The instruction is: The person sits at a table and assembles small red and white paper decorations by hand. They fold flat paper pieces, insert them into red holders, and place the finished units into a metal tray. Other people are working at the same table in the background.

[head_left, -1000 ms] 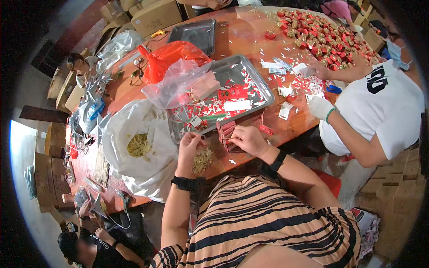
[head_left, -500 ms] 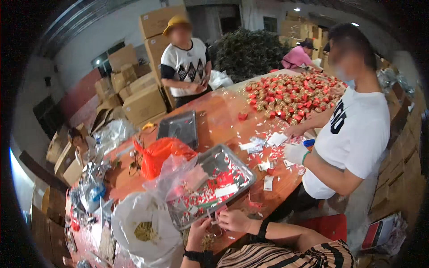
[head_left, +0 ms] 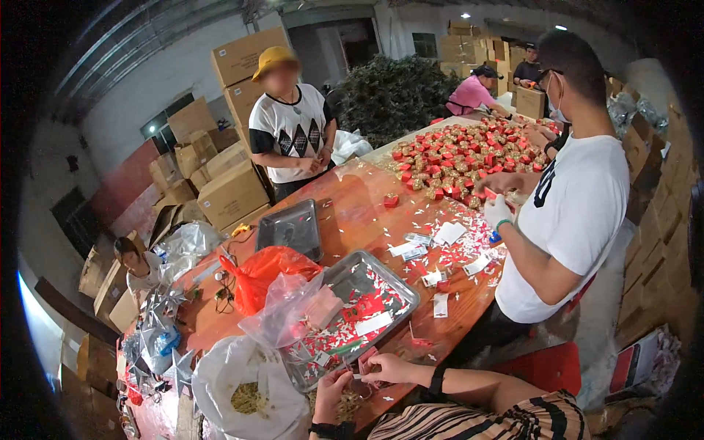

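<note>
My left hand (head_left: pixel 335 386) and my right hand (head_left: pixel 390 369) are close together at the near table edge, fingers pinched. A small red strip (head_left: pixel 367 358) shows at my right fingertips. Something thin and pale spans the gap between the hands, too small to name. Just beyond them lies a grey metal tray (head_left: pixel 408 292) holding scattered red and white paper bits, a white card (head_left: pixel 373 323) and a block of pink pieces (head_left: pixel 321 306) partly under clear plastic. Beside my left hand stands a white bag (head_left: pixel 213 378) with yellowish-brown dry material (head_left: pixel 249 398) inside.
A red plastic bag (head_left: pixel 268 271) and an empty grey tray (head_left: pixel 290 229) sit farther back. Red and gold pieces (head_left: pixel 469 158) heap at the far right. A person in a white shirt (head_left: pixel 579 220) works at the right; another in a yellow hat (head_left: pixel 290 132) stands opposite.
The person at the right has raised their hands from the white cards and now holds a small red piece. My hands stay pinched together near the tray. The whole view has shifted slightly.
</note>
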### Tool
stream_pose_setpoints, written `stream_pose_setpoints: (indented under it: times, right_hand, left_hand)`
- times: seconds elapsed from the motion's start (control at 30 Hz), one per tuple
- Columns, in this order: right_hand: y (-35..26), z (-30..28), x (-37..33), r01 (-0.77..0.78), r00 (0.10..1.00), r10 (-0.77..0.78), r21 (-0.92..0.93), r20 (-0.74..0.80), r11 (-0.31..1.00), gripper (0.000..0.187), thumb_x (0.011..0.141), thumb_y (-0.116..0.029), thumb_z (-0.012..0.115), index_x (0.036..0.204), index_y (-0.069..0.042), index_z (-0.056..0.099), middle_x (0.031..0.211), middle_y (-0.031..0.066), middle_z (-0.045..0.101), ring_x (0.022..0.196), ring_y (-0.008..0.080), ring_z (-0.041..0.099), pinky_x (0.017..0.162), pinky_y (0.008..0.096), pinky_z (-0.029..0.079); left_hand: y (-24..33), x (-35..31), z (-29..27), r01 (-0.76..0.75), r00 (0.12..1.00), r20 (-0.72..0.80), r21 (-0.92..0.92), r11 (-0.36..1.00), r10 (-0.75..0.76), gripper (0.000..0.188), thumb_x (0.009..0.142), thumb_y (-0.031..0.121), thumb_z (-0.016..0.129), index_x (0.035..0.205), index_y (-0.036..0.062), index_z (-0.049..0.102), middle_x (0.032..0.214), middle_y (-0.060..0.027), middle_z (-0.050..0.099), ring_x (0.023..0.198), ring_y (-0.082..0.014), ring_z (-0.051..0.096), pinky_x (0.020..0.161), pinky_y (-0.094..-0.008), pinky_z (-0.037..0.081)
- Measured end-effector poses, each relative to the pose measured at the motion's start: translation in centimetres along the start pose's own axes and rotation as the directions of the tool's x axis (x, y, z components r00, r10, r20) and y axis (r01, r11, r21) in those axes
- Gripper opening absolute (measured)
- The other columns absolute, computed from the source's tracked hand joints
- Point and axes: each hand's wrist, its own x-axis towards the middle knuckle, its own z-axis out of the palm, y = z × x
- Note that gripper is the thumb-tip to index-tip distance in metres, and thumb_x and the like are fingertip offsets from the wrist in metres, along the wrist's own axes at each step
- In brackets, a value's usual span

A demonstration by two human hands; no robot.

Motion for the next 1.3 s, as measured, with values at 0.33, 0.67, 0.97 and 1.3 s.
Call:
stream_pose_setpoints:
  times: [0.33, 0.67, 0.97, 1.3]
  right_hand:
    - [0.9, 0.4, -0.2, 0.044, 0.951, -0.022, 0.064, -0.308, 0.997, 0.029, 0.079, -0.027, 0.071, 0.09, -0.002, 0.062, 0.073, 0.0056, 0.064, 0.061, 0.0127, 0.061, 0.056, 0.0272, 0.047]
    - [-1.2, -0.9, 0.3, 0.22, 0.964, -0.153, 0.329, -0.218, 0.919, 0.026, 0.085, -0.02, 0.064, 0.106, -0.005, 0.062, 0.092, 0.0003, 0.064, 0.077, 0.0067, 0.058, 0.059, 0.0238, 0.048]
    - [-4.1, -2.6, 0.3, -0.059, 0.962, -0.119, 0.611, 0.246, 0.789, 0.036, 0.085, -0.01, 0.059, 0.121, -0.008, 0.057, 0.089, 0.0028, 0.063, 0.055, 0.0042, 0.05, 0.05, 0.0192, 0.043]
    - [-4.0, -2.3, 0.7, -0.175, 0.909, -0.029, 0.444, 0.416, 0.879, 0.036, 0.083, -0.013, 0.061, 0.118, -0.008, 0.06, 0.079, -0.0013, 0.06, 0.056, 0.0027, 0.049, 0.052, 0.0183, 0.041]
  left_hand:
    - [-2.6, 1.2, -0.6, 0.033, 0.999, -0.031, -0.031, 0.999, -0.034, 0.025, 0.09, 0.022, 0.058, 0.087, -0.0026, 0.065, 0.063, 0.0, 0.057, 0.055, -0.0071, 0.05, 0.052, -0.0236, 0.039]
    - [-3.4, 2.6, -2.0, -0.054, 0.977, -0.207, -0.02, 0.998, 0.049, 0.021, 0.092, 0.018, 0.05, 0.101, 0.0045, 0.064, 0.063, -0.0012, 0.057, 0.049, -0.0085, 0.049, 0.041, -0.0235, 0.036]
    - [3.4, 0.5, -2.8, -0.121, 0.992, -0.05, -0.559, 0.82, 0.112, 0.052, 0.08, -0.005, 0.057, 0.13, 0.0028, 0.043, 0.111, -0.011, 0.06, 0.076, -0.0123, 0.06, 0.062, -0.025, 0.053]
    - [3.7, 0.7, -2.0, -0.057, 0.982, 0.12, -0.553, 0.831, 0.147, 0.046, 0.082, 0.004, 0.063, 0.125, 0.001, 0.048, 0.097, -0.0076, 0.064, 0.082, -0.0119, 0.062, 0.071, -0.0242, 0.052]
